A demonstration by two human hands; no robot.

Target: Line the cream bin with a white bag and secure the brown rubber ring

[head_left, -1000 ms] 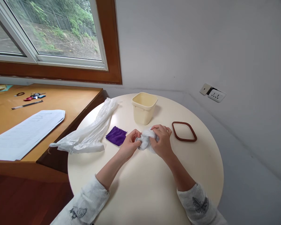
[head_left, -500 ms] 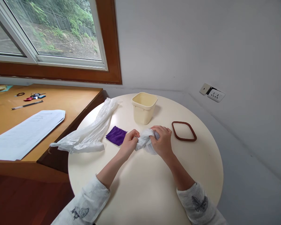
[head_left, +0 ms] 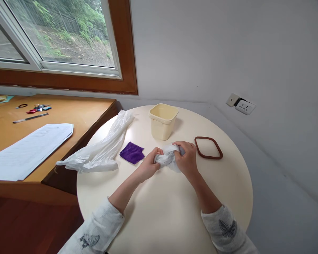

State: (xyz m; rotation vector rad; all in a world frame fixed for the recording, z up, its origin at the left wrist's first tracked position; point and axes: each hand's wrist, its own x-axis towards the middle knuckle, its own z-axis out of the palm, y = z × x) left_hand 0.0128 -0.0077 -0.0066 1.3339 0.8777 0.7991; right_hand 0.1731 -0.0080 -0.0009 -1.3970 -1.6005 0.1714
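A crumpled white plastic bag (head_left: 166,158) is bunched between my two hands over the middle of the round table. My left hand (head_left: 149,164) pinches its left end. Around its right side my right hand (head_left: 186,158) is closed, thumb on top. Just left of my left hand lies a folded purple cloth (head_left: 131,152). Behind my hands stands a cream square bin (head_left: 162,127), upright with its top uncovered. A brown rounded-square ring (head_left: 199,151) rests flat to the right of my right hand.
Another white plastic bag (head_left: 100,151) stretches along the left of the round table (head_left: 159,218), its end hanging past the edge. The wooden desk (head_left: 92,109) at left holds papers (head_left: 34,151), a pen (head_left: 30,118) and keys (head_left: 41,107). A wall socket (head_left: 245,106) is at right.
Both hands have shifted slightly right with the bunched bag, which looks more compact on its left side. More of the purple cloth's right edge shows.
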